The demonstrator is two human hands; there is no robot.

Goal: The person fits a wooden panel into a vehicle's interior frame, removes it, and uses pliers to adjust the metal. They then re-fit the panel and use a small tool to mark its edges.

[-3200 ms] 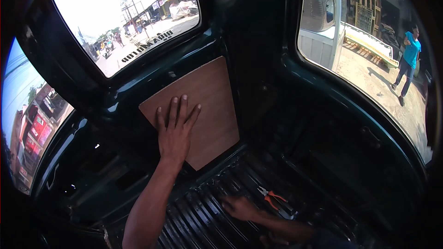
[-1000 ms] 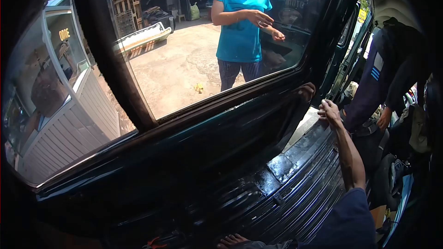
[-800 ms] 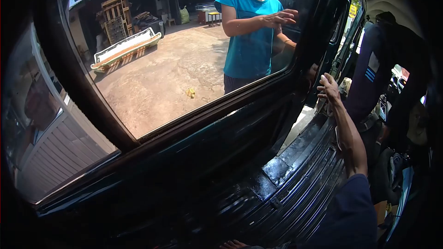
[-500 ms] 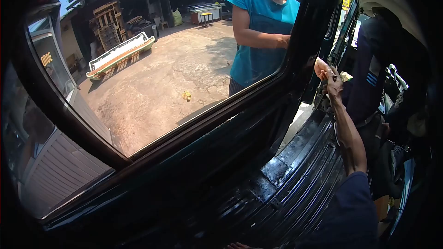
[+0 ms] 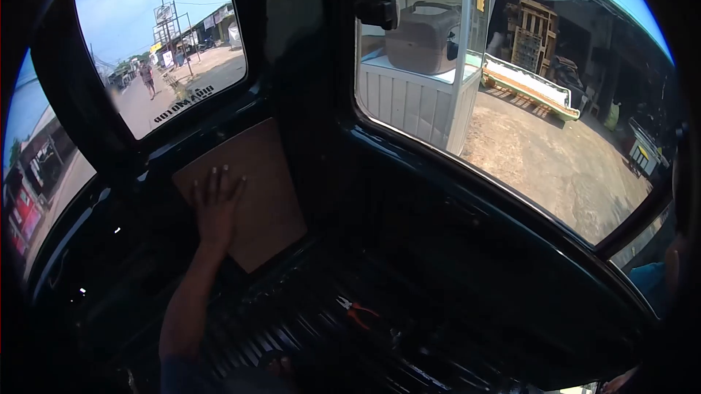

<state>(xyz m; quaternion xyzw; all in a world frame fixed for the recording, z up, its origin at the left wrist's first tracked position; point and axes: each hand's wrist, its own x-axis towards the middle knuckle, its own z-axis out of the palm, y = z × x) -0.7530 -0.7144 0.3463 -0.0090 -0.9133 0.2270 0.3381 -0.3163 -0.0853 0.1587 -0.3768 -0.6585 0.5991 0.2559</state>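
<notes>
My left hand (image 5: pixel 217 200) lies open on a flat brown board (image 5: pixel 269 211), with its fingers spread across the upper part. The board leans in the corner of a dark vehicle interior, below the rear window. A pair of pliers (image 5: pixel 358 311) with orange-red handles rests on the ribbed floor, right of my left forearm. At the lower right edge is a dim bit of skin that appears to be my right hand (image 5: pixel 621 381). Its fingers are too dark and cut off to make out.
Dark side wall panels (image 5: pixel 438 211) enclose the ribbed floor (image 5: pixel 248 335). Through the side window show a glass-sided stall (image 5: pixel 412 109) and a long green-and-white trough (image 5: pixel 533 87). A person in a teal top (image 5: pixel 648 277) is partly visible at the right edge.
My view has swung left from the doorway to the vehicle's corner. Earlier my right arm reached toward the door, fingers closed near something pale. Now my left hand and the brown board are in view.
</notes>
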